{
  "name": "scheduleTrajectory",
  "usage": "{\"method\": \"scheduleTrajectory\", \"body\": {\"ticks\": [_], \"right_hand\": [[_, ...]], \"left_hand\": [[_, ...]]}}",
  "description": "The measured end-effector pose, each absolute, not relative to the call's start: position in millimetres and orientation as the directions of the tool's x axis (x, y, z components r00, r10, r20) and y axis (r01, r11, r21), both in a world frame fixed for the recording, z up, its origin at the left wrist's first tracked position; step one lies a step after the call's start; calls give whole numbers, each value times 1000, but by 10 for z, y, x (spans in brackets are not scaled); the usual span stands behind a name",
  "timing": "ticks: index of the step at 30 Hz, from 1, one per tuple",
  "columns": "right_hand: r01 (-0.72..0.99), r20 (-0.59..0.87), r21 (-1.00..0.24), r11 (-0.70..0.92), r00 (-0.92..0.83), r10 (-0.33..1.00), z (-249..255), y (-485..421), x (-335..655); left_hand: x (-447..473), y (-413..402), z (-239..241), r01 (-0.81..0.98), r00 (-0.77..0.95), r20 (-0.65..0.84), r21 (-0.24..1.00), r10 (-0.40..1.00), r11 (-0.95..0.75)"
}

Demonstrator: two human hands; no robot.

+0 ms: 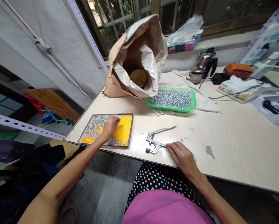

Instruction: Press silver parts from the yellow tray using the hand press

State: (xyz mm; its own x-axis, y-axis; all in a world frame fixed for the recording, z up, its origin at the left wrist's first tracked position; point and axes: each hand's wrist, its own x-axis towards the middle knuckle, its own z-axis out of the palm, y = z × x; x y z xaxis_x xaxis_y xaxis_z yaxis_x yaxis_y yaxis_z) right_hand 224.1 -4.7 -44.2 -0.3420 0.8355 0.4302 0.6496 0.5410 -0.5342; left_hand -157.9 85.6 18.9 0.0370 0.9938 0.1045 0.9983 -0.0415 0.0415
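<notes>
My left hand (110,126) rests on a framed yellow tray (125,130) strewn with several small silver metal pieces (95,127); its fingers are curled down among them, and what they pinch is hidden. My right hand (182,155) lies on the table edge, fingertips touching the lower handle of silver snap pliers (155,141), fingers bent but not wrapped round it. The pliers lie flat with their handles spread apart.
A green basket (192,105) full of silver pieces stands behind the pliers. A large crumpled brown paper sack (139,53) with a round yellowish object inside sits at the back. A kettle (203,65), cables, an orange device (238,70) and boxes crowd the back right.
</notes>
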Motion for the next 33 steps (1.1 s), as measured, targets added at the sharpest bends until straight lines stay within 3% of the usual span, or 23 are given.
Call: {"method": "scheduleTrajectory", "body": {"ticks": [3, 9, 14, 17, 19, 23, 29, 33], "right_hand": [[658, 417, -521, 543, -359, 835, -427, -40, 2235], [662, 442, -506, 554, -352, 825, -479, -49, 2256], [705, 500, -461, 539, -296, 814, -360, -41, 2180], [623, 519, -561, 545, -249, 818, -48, 63, 1875], [420, 501, -696, 582, -297, 813, 162, 196, 1533], [191, 417, -834, 518, -395, 818, 308, 525, 740], [265, 251, -886, 380, -415, 874, 127, 740, 100], [221, 246, -906, 360, -417, 875, 114, 699, 59]], "left_hand": [[-1419, 798, 187, 992, 47, 105, 116, 993, -59], [-1521, 829, 132, 820, -276, -53, 507, 960, 264], [-1619, 714, 131, 675, -333, -144, 654, 932, 342], [-1546, 588, 159, 441, -308, -262, 812, 915, 381], [-1469, 503, 188, 228, -261, -334, 890, 906, 394], [-1306, 341, 243, 85, -184, -331, 933, 925, 351], [-1215, 173, 285, 28, -151, -303, 950, 941, 311], [-1283, 149, 255, 21, -230, -279, 956, 932, 292]]}}
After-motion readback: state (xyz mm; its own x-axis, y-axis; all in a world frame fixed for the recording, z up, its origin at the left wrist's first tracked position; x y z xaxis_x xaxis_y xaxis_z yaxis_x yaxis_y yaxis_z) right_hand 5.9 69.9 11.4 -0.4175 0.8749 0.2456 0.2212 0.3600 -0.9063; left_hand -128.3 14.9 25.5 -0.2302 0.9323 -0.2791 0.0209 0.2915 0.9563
